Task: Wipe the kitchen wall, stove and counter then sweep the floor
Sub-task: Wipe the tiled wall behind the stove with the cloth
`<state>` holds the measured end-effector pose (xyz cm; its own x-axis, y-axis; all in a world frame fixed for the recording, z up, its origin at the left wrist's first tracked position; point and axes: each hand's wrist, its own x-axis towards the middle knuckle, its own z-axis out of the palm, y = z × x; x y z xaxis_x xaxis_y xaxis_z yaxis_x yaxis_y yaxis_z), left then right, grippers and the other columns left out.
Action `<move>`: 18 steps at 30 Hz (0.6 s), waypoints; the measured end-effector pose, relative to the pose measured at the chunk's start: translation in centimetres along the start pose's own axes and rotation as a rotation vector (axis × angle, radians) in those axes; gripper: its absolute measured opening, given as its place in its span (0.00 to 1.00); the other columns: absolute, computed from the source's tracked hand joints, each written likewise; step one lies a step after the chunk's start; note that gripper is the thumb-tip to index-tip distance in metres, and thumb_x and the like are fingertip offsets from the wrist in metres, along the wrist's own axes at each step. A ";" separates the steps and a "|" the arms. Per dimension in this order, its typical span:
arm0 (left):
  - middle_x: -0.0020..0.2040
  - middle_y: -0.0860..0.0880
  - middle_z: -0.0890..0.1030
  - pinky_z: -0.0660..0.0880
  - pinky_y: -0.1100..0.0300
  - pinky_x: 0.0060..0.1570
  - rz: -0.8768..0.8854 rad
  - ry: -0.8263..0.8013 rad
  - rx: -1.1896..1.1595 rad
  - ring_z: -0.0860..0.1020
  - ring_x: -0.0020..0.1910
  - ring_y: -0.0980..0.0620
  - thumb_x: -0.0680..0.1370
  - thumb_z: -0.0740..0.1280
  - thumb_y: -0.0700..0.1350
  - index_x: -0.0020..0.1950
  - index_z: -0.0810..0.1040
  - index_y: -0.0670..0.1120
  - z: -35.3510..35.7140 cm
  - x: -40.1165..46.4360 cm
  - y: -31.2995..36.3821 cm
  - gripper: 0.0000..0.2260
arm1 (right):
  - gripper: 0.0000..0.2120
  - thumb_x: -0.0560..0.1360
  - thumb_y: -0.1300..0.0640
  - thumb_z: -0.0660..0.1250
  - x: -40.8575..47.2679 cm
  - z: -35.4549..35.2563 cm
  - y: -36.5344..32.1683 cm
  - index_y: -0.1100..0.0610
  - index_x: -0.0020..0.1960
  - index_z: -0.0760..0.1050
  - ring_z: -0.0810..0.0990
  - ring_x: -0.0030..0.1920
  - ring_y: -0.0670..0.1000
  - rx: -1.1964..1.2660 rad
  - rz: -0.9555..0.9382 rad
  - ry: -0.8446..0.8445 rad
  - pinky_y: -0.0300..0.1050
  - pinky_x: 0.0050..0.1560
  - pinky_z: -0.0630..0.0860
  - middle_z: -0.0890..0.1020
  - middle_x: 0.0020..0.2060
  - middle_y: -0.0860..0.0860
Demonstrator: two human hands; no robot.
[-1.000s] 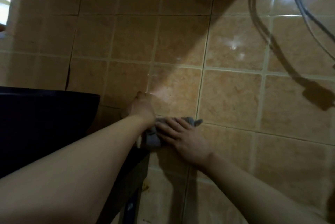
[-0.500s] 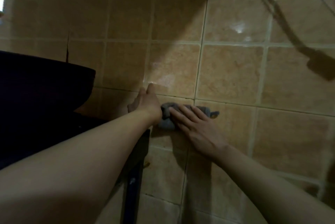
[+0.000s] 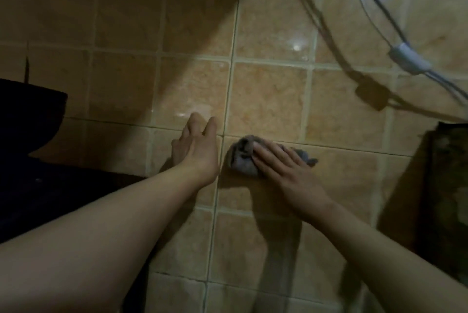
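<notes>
From the head view, the tiled wall fills nearly everything, and the person leans in close to it. The right hand lies flat on a crumpled grey cloth, fingers straight and laid together, pressing the rag against the wall rather than curling round it. The cloth sits just right of the pale vertical grout line that runs down the middle of the wall. On the other side of that line, the left hand rests with its fingertips on the tile, loose and a little spread, holding nothing; it looks like a brace.

Left of the grout line a dark pot stands on what seems to be the stove, too dim to make out well. Up and to the right, grey cables hang across the tiles and throw a shadow.

I judge this to be the wall-wiping step, early in the job, with stove, counter and floor all to come. The next stroke calls for firm flat pressure and a sweep across the neighbouring tiles, keeping clear of the cables above.
</notes>
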<state>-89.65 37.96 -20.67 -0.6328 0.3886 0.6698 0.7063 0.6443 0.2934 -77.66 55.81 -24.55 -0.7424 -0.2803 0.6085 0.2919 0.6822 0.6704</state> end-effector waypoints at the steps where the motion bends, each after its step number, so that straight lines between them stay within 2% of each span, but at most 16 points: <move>1: 0.77 0.46 0.41 0.61 0.47 0.67 0.028 0.000 0.000 0.53 0.74 0.41 0.73 0.62 0.35 0.75 0.48 0.55 0.0 0.1 0.5 0.36 | 0.29 0.72 0.59 0.53 0.3 -0.4 1.2 0.57 0.73 0.64 0.62 0.72 0.56 -0.011 0.000 0.027 0.51 0.71 0.54 0.65 0.73 0.53; 3: 0.77 0.47 0.41 0.61 0.48 0.68 0.067 0.011 -0.004 0.52 0.74 0.41 0.73 0.63 0.34 0.75 0.47 0.56 0.0 0.3 1.8 0.38 | 0.26 0.74 0.60 0.53 1.7 -2.0 3.9 0.57 0.72 0.65 0.61 0.72 0.57 0.003 0.154 0.126 0.51 0.71 0.56 0.65 0.72 0.55; 4: 0.77 0.46 0.40 0.60 0.48 0.69 0.067 0.013 -0.002 0.52 0.73 0.41 0.73 0.64 0.34 0.75 0.47 0.55 0.0 0.3 2.4 0.39 | 0.26 0.76 0.62 0.54 2.6 -3.1 5.3 0.57 0.74 0.62 0.58 0.74 0.56 0.029 0.262 0.141 0.51 0.72 0.54 0.61 0.74 0.54; 6: 0.76 0.44 0.40 0.57 0.48 0.70 0.057 0.012 -0.008 0.50 0.74 0.40 0.73 0.64 0.34 0.75 0.47 0.55 0.1 0.1 3.2 0.39 | 0.26 0.80 0.62 0.54 3.3 -3.7 6.7 0.53 0.76 0.53 0.47 0.77 0.53 0.067 0.415 0.115 0.46 0.73 0.41 0.49 0.77 0.49; 7: 0.76 0.44 0.40 0.57 0.48 0.70 0.059 0.018 -0.012 0.48 0.74 0.41 0.73 0.64 0.34 0.75 0.47 0.55 0.3 -0.1 3.5 0.39 | 0.27 0.79 0.62 0.53 2.9 -3.4 6.3 0.53 0.77 0.52 0.46 0.77 0.52 0.076 0.445 0.122 0.44 0.72 0.38 0.47 0.76 0.48; 8: 0.76 0.44 0.40 0.57 0.47 0.70 0.068 0.032 -0.012 0.48 0.74 0.41 0.72 0.64 0.34 0.75 0.48 0.54 0.5 -0.2 3.6 0.39 | 0.27 0.78 0.62 0.52 2.1 -2.6 5.2 0.55 0.76 0.55 0.48 0.76 0.53 0.063 0.439 0.137 0.44 0.72 0.38 0.48 0.75 0.49; 10: 0.76 0.46 0.40 0.59 0.48 0.69 0.111 0.054 -0.014 0.48 0.74 0.42 0.72 0.65 0.33 0.75 0.49 0.54 1.0 -0.6 4.1 0.39 | 0.27 0.74 0.60 0.51 -0.9 -0.5 2.5 0.57 0.74 0.61 0.52 0.75 0.55 0.064 0.375 0.186 0.47 0.73 0.43 0.58 0.74 0.52; 12: 0.76 0.47 0.40 0.59 0.48 0.69 0.158 0.044 -0.004 0.47 0.74 0.43 0.72 0.65 0.34 0.75 0.48 0.53 1.4 -1.0 5.1 0.39 | 0.27 0.74 0.57 0.52 -4.0 1.0 0.9 0.56 0.74 0.60 0.48 0.76 0.53 0.010 0.309 0.138 0.48 0.74 0.44 0.60 0.74 0.52; 13: 0.76 0.47 0.39 0.58 0.49 0.70 0.171 0.037 0.006 0.47 0.74 0.43 0.72 0.65 0.34 0.76 0.47 0.53 1.5 -1.1 5.6 0.40 | 0.27 0.75 0.56 0.52 -4.6 1.1 1.2 0.56 0.73 0.60 0.48 0.76 0.52 -0.015 0.281 0.102 0.47 0.74 0.44 0.60 0.74 0.52; 15: 0.76 0.46 0.39 0.57 0.49 0.70 0.179 0.032 0.005 0.46 0.75 0.43 0.73 0.65 0.34 0.76 0.47 0.54 1.5 -1.2 6.7 0.40 | 0.26 0.75 0.56 0.53 -4.2 0.3 3.2 0.56 0.73 0.62 0.55 0.74 0.52 -0.032 0.263 0.094 0.48 0.73 0.48 0.63 0.73 0.53; 18: 0.76 0.44 0.38 0.59 0.49 0.69 0.162 0.024 -0.023 0.47 0.74 0.41 0.73 0.64 0.34 0.76 0.46 0.54 1.4 -1.1 7.7 0.39 | 0.24 0.74 0.57 0.54 -2.3 -1.7 7.2 0.56 0.69 0.70 0.64 0.71 0.58 -0.073 0.384 0.182 0.52 0.69 0.50 0.68 0.71 0.55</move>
<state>-83.92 43.37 -20.11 -0.5025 0.4703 0.7255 0.8056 0.5594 0.1953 -72.84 60.24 -20.43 -0.4551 -0.1344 0.8802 0.5732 0.7122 0.4051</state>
